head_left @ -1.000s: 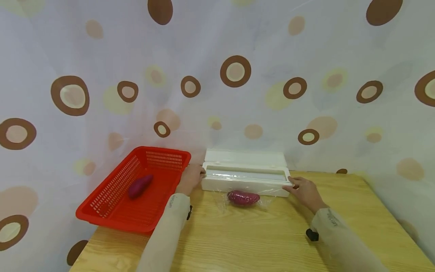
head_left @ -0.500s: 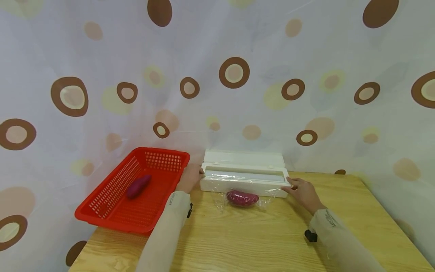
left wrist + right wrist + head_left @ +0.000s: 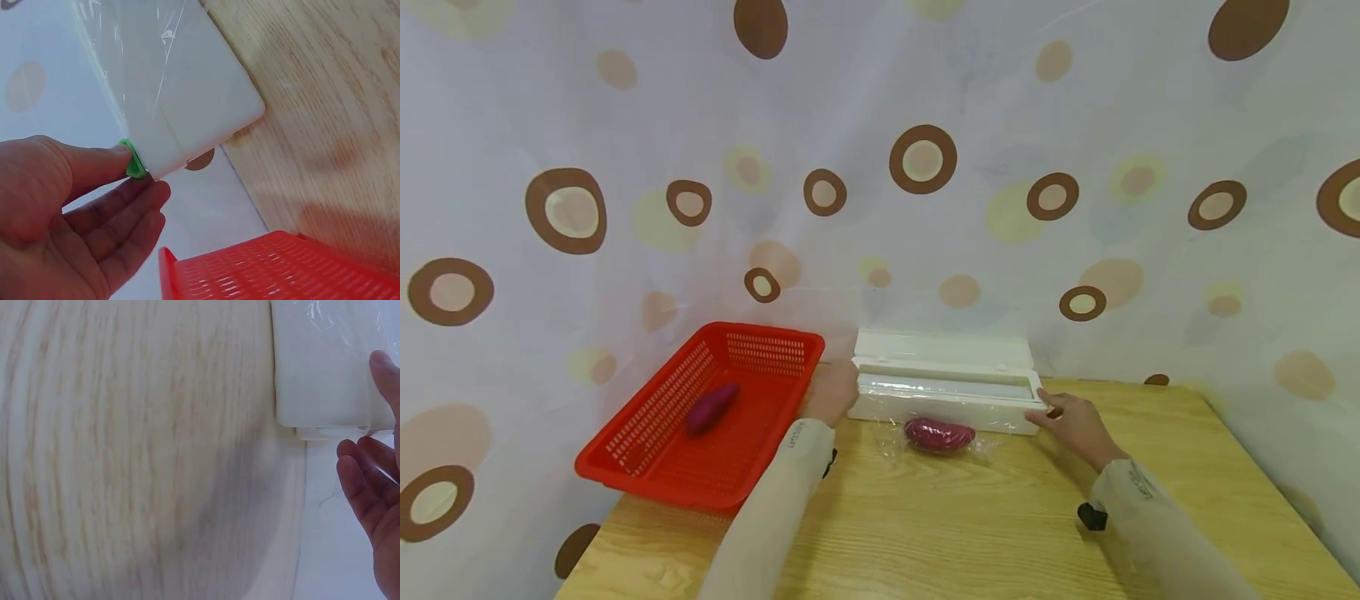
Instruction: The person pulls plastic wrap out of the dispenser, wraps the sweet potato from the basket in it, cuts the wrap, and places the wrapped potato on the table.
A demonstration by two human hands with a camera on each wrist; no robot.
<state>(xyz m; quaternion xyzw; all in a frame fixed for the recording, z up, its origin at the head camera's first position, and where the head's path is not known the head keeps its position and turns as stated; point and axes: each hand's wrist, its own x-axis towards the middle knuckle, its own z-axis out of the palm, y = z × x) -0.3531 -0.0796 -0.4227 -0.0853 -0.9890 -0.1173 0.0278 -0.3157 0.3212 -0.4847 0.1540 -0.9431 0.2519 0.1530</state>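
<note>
A white cling film box (image 3: 925, 406) lies on the table with its lid (image 3: 943, 346) raised at the back. Film runs over its front and down to a purple sweet potato (image 3: 938, 436), which is wrapped in it. At the box's left end, my left hand (image 3: 835, 392) pinches a small green slider (image 3: 134, 159) between thumb and fingers; the slider is hidden in the head view. My right hand (image 3: 1078, 429) holds the right end, its thumb (image 3: 382, 369) on the front face and its fingers curled at the end.
A red plastic basket (image 3: 722, 467) stands to the left, close to my left forearm, with another purple sweet potato (image 3: 711, 408) inside. Behind the wooden table (image 3: 955, 533) hangs a white sheet (image 3: 985, 275) patterned with brown circles.
My left hand has shifted slightly right, over the box's left corner. The right hand keeps its hold on the right end. Box and wrapped sweet potato stay in place.
</note>
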